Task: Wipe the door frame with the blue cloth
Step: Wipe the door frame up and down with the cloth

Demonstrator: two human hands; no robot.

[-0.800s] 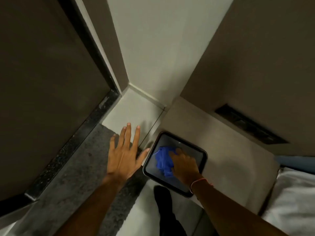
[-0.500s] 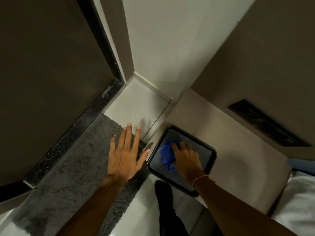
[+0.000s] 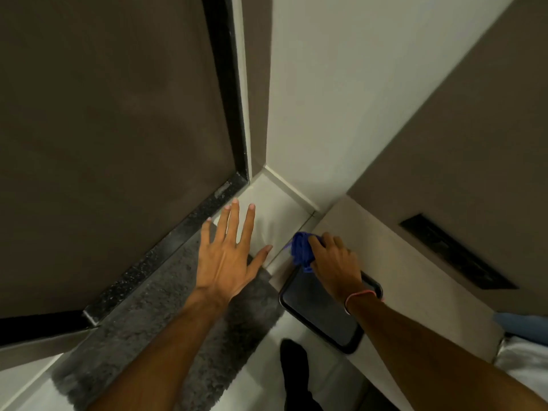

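The right hand [image 3: 335,262] has its fingers clamped on the bunched blue cloth [image 3: 302,251], the left hand [image 3: 228,256] is splayed, and a loose fold might slip out en route to the door frame [image 3: 229,84].

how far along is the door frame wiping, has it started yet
Done: the right hand has the blue cloth bunched in its fingers, at the far edge of the black tray. In hand: carrying it; the left hand is spread open and empty over the grey mat. Left: all the wiping, since the cloth is not touching the dark door frame.
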